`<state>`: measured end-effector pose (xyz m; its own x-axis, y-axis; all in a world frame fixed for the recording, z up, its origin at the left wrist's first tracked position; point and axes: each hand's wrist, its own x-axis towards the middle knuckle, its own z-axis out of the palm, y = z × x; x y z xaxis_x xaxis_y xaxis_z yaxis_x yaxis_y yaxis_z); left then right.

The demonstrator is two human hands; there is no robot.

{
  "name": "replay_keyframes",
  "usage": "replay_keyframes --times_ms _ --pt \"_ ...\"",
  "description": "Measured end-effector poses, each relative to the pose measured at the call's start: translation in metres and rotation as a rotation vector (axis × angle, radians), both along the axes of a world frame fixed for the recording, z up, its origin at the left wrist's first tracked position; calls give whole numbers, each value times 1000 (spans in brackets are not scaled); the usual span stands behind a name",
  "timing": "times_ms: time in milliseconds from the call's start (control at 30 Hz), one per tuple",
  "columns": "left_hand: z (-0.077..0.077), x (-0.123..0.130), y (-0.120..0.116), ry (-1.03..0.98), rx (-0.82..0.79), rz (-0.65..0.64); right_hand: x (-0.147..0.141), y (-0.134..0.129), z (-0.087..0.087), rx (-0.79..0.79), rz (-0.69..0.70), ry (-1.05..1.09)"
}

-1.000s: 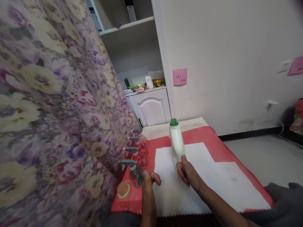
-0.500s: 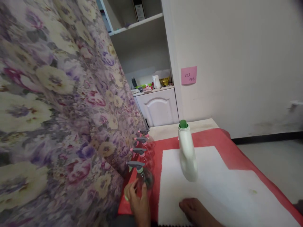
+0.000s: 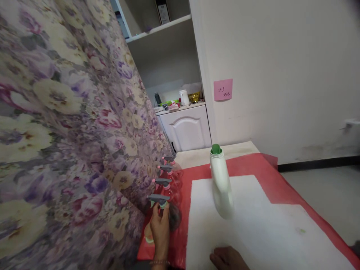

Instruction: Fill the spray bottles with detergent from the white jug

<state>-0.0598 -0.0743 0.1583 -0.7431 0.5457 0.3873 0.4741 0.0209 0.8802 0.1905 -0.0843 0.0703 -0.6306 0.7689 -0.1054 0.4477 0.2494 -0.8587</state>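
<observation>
My left hand (image 3: 161, 227) reaches to the nearest spray bottle (image 3: 174, 218), a clear dark-looking one with a grey trigger head and pale green collar. Thumb and fingers are closed about its neck, and it stands upright on the red cloth. Behind it runs a row of spray bottles (image 3: 174, 195) with grey heads and pink collars. My right hand (image 3: 228, 258) rests at the bottom edge on the white sheet, fingers curled in, with nothing seen in them. Past it stands a tall off-white jug (image 3: 222, 189), its mouth showing a green spout.
A red cloth (image 3: 247, 165) covers the table beneath the white sheet (image 3: 253, 228). Left of the bottles hangs a flowered curtain (image 3: 92, 135). A small pale round thing (image 3: 149, 233) lies beside my left wrist. Behind is a white cabinet (image 3: 187, 127) with items on its shelf.
My left hand has moved up from the bottle's side to its neck and closed there. My right hand has drawn slightly down and back. The view has shifted a little.
</observation>
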Motion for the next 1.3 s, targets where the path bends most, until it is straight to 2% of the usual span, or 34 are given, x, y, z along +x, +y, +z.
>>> replay_keyframes --times_ms 133,267,467,567,633,700,833,1000,1100,1167,1233,1300 --pt "15 8 -10 -10 -68 -21 -1 -2 3 5 -13 45" --pt "29 29 -21 -48 -58 -85 0 -3 8 -50 -51 144" --pt "32 81 -36 -229 -75 -383 14 -5 24 -154 -132 367" --pt "32 109 -42 -208 -106 -472 31 -3 34 -74 -288 461" --pt "36 128 -45 -190 -138 -517 43 0 39 16 -324 498" --pt "41 147 -47 -183 -157 -577 56 4 45 53 -276 547" --pt "49 176 -48 -151 -159 -700 74 10 54 -23 -114 673" --pt "40 192 -47 -80 -199 -840 89 11 58 -34 -88 645" --pt "29 194 -46 -54 -224 -864 94 11 56 -22 -87 651" --pt "24 194 -46 -44 -256 -831 96 11 53 -41 -64 694" --pt "22 195 -46 -41 -283 -804 98 12 49 -64 -48 729" --pt "24 198 -46 -48 -284 -832 98 13 44 -73 -45 754"
